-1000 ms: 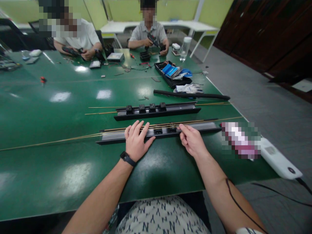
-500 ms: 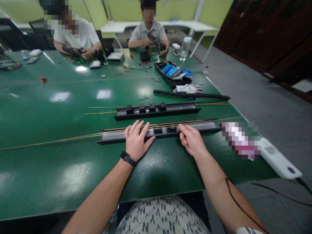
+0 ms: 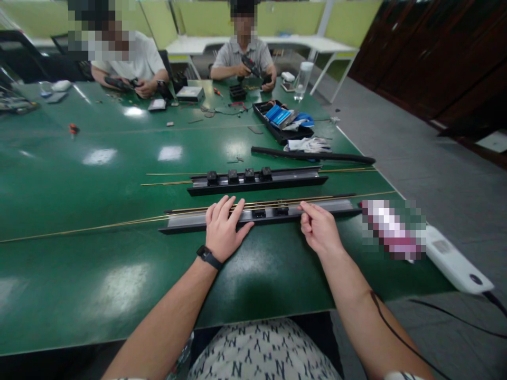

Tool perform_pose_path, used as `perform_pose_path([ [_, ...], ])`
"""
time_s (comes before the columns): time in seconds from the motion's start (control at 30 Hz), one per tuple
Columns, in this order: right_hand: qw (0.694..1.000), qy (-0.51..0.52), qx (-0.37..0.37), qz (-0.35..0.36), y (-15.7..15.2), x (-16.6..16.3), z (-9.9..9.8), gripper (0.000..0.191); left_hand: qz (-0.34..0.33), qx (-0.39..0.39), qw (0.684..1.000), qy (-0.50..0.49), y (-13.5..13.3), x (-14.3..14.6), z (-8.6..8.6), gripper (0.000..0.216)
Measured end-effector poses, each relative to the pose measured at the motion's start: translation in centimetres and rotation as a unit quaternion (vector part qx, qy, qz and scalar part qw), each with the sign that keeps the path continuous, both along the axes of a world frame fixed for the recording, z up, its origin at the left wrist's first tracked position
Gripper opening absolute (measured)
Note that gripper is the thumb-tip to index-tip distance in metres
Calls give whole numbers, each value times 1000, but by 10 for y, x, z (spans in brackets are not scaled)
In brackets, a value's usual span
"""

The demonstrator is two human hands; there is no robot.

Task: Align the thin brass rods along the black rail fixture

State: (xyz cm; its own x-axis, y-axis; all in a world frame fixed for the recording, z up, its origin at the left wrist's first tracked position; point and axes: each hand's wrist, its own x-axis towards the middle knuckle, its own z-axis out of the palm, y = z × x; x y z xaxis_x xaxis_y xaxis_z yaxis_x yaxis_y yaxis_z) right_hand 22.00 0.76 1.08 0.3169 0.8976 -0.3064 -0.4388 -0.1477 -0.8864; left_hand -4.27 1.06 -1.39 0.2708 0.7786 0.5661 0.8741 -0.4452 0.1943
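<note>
A long black and grey channel strip [image 3: 190,222] lies across the green table [image 3: 99,211] in front of me, with two small black socket modules [image 3: 270,212] seated in it and thin brass rods [image 3: 119,224] running along it. My left hand [image 3: 222,230] lies flat with fingers spread on the strip, a watch on the wrist. My right hand [image 3: 319,230] pinches a brass rod at the strip's far edge, to the right of the modules.
A second strip [image 3: 257,181] with several black modules lies just beyond. Farther off are a black bar [image 3: 312,155], white gloves [image 3: 307,143] and a black tray [image 3: 277,121]. A white device [image 3: 455,260] lies at right. Two other people work at the far side.
My right hand has slid a little to the right along the strip. The left hand stays put.
</note>
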Motion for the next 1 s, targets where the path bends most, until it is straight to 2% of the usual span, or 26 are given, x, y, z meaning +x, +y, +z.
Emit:
perform_pose_path([
  [0.17,1000,-2,-6,-14,1,2,-1,32,0,-4,1000,-7,-1,0,0,59],
  [0.4,999,-29,-12,25,-1,-1,-1,41,-3,0,1000,-8,-1,0,1,59],
  [0.73,1000,-16,-2,-26,1,4,-1,34,-5,-10,1000,-14,0,0,0,60],
  [1.0,999,-38,-4,20,-1,-1,-1,40,-4,-6,1000,-10,-1,0,2,59],
])
